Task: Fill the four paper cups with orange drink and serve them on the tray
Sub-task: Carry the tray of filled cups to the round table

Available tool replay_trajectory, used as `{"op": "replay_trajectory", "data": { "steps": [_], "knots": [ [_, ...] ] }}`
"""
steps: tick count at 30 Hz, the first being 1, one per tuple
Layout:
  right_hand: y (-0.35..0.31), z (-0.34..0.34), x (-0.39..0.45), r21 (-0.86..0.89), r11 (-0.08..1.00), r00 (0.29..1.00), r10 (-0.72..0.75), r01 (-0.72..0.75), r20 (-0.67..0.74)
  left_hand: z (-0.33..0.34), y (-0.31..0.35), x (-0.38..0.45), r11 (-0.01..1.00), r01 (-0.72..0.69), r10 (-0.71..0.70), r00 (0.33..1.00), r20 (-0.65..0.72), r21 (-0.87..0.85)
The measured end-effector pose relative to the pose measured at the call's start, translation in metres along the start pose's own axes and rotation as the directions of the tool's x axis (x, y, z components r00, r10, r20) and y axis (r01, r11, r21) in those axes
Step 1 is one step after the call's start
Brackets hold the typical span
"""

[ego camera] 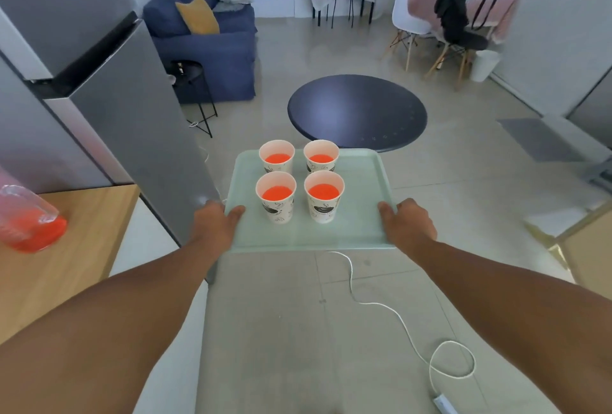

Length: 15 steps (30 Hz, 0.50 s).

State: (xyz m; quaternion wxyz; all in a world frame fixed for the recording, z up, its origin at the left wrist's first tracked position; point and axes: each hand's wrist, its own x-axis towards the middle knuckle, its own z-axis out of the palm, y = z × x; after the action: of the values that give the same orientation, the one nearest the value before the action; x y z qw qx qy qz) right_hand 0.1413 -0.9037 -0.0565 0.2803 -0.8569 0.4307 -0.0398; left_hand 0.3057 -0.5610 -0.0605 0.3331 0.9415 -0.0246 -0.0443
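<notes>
A pale green tray [359, 228] is held level in the air above the floor. My left hand [217, 223] grips its left edge, thumb on top. My right hand [409, 223] grips the right edge the same way. Standing upright on the tray in two rows are several patterned paper cups holding orange drink: back left [277, 156], back right [321, 155], front left [275, 196], front right [324, 196]. A clear bottle [26, 220] with orange drink in its bottom stands on the wooden counter [82, 231] at the far left.
A round dark table [357, 112] stands just beyond the tray. The grey fridge [99, 99] rises close on the left. A white cable [381, 307] snakes over the floor below. Farther off are a blue sofa [205, 39], a black side table [188, 75] and dining chairs [430, 29].
</notes>
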Motion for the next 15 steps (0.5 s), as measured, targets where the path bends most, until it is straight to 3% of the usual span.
{"op": "replay_trajectory", "data": {
  "steps": [15],
  "knots": [
    [0.027,-0.020,0.093,-0.009,0.996,0.996,0.083,-0.083,-0.034,0.073,0.077,0.078,0.997,-0.011,0.008,0.999,0.041,0.075]
  ]
}}
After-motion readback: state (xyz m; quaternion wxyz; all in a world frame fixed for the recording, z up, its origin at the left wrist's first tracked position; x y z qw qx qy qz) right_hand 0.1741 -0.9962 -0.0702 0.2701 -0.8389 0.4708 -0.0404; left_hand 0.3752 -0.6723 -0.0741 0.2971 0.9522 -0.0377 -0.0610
